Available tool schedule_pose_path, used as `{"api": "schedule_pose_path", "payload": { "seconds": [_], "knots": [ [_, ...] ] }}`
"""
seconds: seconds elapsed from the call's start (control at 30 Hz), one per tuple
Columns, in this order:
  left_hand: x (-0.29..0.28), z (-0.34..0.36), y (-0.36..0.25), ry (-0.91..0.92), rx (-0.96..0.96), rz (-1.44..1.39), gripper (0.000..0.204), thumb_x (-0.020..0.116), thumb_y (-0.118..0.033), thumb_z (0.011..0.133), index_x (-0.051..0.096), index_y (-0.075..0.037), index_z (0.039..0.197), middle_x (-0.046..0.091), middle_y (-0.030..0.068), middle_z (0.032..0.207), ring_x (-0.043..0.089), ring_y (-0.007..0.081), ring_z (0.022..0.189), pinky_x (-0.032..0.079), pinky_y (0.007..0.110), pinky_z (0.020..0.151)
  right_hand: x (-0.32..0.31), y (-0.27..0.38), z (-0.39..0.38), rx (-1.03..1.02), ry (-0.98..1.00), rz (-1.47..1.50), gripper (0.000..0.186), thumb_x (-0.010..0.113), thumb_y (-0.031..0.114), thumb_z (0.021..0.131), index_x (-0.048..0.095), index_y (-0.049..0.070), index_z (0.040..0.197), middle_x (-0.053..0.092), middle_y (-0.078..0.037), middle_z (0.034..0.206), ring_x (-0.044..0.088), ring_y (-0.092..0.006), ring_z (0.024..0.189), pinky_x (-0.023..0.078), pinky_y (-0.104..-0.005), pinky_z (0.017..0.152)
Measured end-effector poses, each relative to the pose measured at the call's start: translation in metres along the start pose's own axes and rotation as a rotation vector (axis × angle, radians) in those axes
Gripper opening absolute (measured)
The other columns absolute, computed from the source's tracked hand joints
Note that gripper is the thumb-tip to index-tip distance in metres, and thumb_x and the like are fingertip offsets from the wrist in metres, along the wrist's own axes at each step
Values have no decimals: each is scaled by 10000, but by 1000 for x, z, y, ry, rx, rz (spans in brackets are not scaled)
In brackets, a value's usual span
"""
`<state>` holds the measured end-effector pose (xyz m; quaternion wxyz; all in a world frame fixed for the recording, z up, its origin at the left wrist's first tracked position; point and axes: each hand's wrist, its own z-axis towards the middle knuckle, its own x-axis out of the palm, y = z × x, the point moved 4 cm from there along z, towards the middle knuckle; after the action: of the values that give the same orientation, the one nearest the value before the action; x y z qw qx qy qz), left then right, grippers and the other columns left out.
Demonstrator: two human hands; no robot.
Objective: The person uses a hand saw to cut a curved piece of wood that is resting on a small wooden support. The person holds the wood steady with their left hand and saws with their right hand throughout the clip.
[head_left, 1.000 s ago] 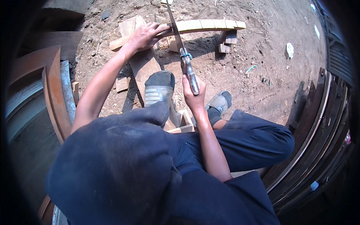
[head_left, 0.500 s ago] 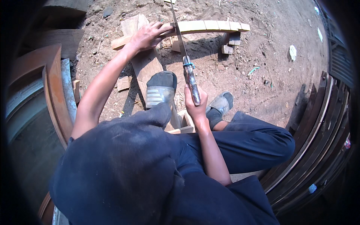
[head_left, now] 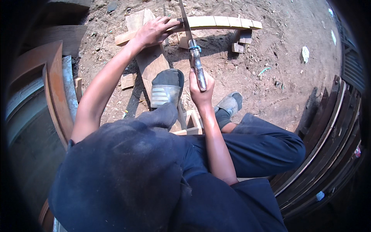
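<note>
My right hand [head_left: 203, 89] is wrapped round the worn handle of a handsaw [head_left: 196, 63], which has a blue tie near its blade. The blade stands across a curved pale wooden piece [head_left: 208, 22], close to my left fingertips. Several crosswise lines mark that piece to the right of the blade. My left hand [head_left: 154, 31] presses on the wood's left part, fingers curled over it and holding it on a wooden plank [head_left: 152, 66]. Small wood blocks [head_left: 242, 36] stand under its right end. My sandalled left foot [head_left: 167, 87] rests on the plank.
A brown wooden frame [head_left: 54, 85] leans at the left. Dark boards [head_left: 320, 143] are stacked at the right. A small wood offcut [head_left: 127, 81] lies on the dirt ground, and a box-like wooden piece [head_left: 191, 121] sits below the plank.
My right hand and the handsaw have moved forward, away from my body, along the cut line. The left hand keeps its hold on the curved wood. The whole view has shifted slightly.
</note>
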<state>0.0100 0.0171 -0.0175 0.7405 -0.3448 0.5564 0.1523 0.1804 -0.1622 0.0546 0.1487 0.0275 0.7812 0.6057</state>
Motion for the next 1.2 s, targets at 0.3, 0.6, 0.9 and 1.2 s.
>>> {"api": "schedule_pose_path", "payload": {
  "seconds": [0.3, 0.6, 0.9, 1.2],
  "knots": [
    [5, -2, 2, -27, 17, 45, 413, 634, -221, 868, 549, -175, 1270, 583, 122, 1087, 611, 288, 974, 532, 386, 826, -5, 1, -8, -15, 1, -58, 129, 583, 40, 843, 584, -29, 735, 533, -92, 574, 526, -115, 522, 401, -308, 492],
    [2, -4, 1, -21, -9, 31, 398, 638, -227, 872, 552, -168, 1256, 588, 119, 1045, 622, 291, 957, 538, 393, 798, -5, 5, -26, -44, -15, -118, 128, 586, 32, 842, 582, -21, 725, 536, -89, 573, 551, -136, 519, 408, -298, 494],
    [12, 0, 6, 118, -285, 107, 647, 717, -236, 769, 402, -5, 1286, 581, 176, 1050, 578, 368, 1013, 509, 464, 849, -2, 0, -24, -45, -17, -95, 200, 574, 62, 897, 551, -9, 712, 492, -32, 576, 436, -73, 536, 342, -282, 481],
    [3, 10, 4, 150, -252, 141, 423, 726, -110, 698, 438, -19, 994, 562, 145, 977, 577, 331, 996, 523, 422, 802, -1, -8, 2, -21, 6, 7, 180, 586, 62, 891, 559, -8, 727, 475, 14, 581, 411, -53, 538, 328, -270, 477]
  ]
}}
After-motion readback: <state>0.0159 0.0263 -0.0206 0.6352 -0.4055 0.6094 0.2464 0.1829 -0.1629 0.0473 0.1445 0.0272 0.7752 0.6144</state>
